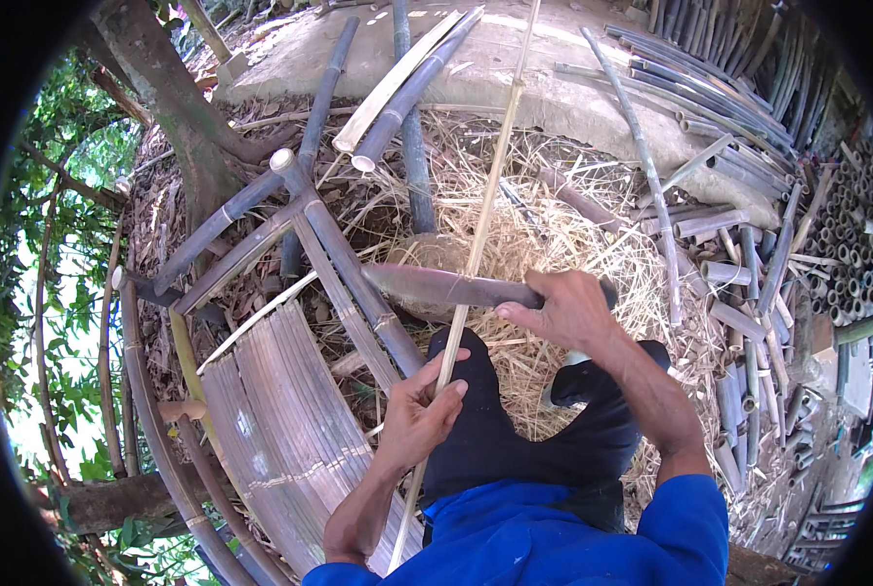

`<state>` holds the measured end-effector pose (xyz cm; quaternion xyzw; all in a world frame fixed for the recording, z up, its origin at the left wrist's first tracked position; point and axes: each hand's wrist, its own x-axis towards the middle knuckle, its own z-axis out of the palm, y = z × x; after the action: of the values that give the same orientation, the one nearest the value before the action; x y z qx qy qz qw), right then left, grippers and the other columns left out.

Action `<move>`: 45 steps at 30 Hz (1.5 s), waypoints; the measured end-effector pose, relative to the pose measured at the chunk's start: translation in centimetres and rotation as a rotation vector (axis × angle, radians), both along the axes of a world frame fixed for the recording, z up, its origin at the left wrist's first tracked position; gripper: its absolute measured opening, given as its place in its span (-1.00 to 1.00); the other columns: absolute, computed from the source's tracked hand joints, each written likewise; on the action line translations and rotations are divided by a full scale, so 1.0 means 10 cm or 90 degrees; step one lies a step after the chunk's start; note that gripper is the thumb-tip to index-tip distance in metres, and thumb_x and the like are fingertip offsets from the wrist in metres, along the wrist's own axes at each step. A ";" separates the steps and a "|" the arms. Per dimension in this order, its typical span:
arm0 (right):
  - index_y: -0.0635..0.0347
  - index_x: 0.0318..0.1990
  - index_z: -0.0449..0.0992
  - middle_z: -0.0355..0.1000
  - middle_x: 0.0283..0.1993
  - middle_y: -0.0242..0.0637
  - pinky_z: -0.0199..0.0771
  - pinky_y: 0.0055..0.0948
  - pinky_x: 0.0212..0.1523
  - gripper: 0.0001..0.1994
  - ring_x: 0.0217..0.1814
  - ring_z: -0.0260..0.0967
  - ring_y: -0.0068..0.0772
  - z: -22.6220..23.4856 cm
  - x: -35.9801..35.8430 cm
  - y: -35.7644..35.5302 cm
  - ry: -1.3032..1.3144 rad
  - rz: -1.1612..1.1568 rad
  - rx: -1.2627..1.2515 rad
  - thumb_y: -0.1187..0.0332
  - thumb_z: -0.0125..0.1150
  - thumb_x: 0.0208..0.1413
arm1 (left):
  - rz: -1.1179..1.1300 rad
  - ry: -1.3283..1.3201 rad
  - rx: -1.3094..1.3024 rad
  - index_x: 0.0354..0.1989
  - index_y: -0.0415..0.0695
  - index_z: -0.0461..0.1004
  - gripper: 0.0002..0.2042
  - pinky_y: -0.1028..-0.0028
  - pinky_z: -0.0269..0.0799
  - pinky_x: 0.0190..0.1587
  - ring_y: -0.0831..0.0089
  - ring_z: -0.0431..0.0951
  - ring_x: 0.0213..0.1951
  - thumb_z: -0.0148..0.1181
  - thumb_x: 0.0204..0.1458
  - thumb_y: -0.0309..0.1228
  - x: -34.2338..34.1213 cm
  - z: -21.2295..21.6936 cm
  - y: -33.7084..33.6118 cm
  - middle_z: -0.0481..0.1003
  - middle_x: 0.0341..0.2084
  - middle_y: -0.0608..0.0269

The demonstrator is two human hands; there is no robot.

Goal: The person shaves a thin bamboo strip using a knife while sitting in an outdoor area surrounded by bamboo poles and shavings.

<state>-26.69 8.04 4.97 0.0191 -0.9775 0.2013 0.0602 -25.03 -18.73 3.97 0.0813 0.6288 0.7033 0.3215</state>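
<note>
My left hand [420, 414] is closed around a long, thin bamboo strip [489, 210], which runs from beside my left forearm up past the top of the view. In my right hand [565, 311] is a large knife [446, 286] with a broad dark blade pointing left. The blade lies across the strip, above my left hand, and seems to touch it. My right fingers wrap the handle and hide most of it; its dark end shows beyond the hand. Below both hands are my legs in dark trousers.
A slatted bamboo bench [290, 420] with a pole frame [344, 259] stands at my left. Pale shavings [573, 244] cover the ground ahead. Split bamboo [397, 83] leans at the top, near a tree trunk [168, 88]. Cut bamboo tubes [847, 254] are stacked at the right.
</note>
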 end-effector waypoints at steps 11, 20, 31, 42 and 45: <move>0.23 -0.07 0.68 0.52 -0.53 -0.05 0.47 -0.12 -0.28 -0.18 -0.46 0.50 -0.17 0.20 -0.42 1.26 -0.012 -0.333 -0.003 -0.45 -0.12 0.21 | -0.018 -0.072 -0.050 0.17 -0.25 0.46 -0.68 0.64 0.09 -0.65 0.75 0.24 -0.71 0.13 0.28 -0.43 0.40 0.04 -0.48 0.31 -0.71 0.48; 0.26 -0.33 0.56 0.45 -0.60 -0.10 0.46 -0.09 -0.45 -0.35 -0.54 0.49 0.01 -0.25 0.17 0.04 -0.045 -0.094 -0.095 -0.31 0.14 0.16 | -0.005 0.027 -0.052 0.22 -0.23 0.44 -0.65 0.62 0.12 -0.68 0.75 0.28 -0.70 0.11 0.33 -0.34 0.02 -0.22 0.04 0.39 -0.66 0.46; 0.24 -0.29 0.64 0.47 -0.61 -0.07 0.53 -0.07 -0.38 -0.25 -0.50 0.54 0.02 -0.20 0.01 0.22 -0.064 -0.040 -0.050 -0.42 0.09 0.10 | 0.022 0.018 -0.117 0.18 -0.22 0.46 -0.66 0.64 0.13 -0.65 0.78 0.31 -0.68 0.22 0.26 -0.42 0.22 0.04 -0.13 0.39 -0.68 0.49; 0.37 -0.18 0.63 0.48 -0.54 -0.01 0.46 -0.16 -0.31 -0.21 -0.44 0.50 -0.10 -0.34 -0.24 0.71 0.044 -0.210 -0.166 -0.38 -0.05 0.23 | -0.009 -0.170 0.005 0.25 -0.20 0.40 -0.62 0.58 0.07 -0.80 0.66 0.24 -0.83 0.08 0.32 -0.32 0.02 -0.41 -0.22 0.35 -0.74 0.39; 0.34 -0.23 0.59 0.41 -0.60 -0.13 0.39 -0.18 -0.41 -0.21 -0.53 0.40 -0.16 -0.41 -0.07 0.40 -0.111 -0.231 -0.194 -0.40 -0.06 0.23 | -0.020 -0.111 -0.016 0.37 -0.15 0.30 -0.53 0.59 0.07 -0.73 0.70 0.21 -0.78 0.09 0.32 -0.35 -0.03 -0.34 -0.16 0.32 -0.73 0.47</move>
<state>-27.40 12.01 0.89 -0.1836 -0.9248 0.3331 0.0129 -25.31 -20.31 0.54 0.0256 0.6061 0.6946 0.3867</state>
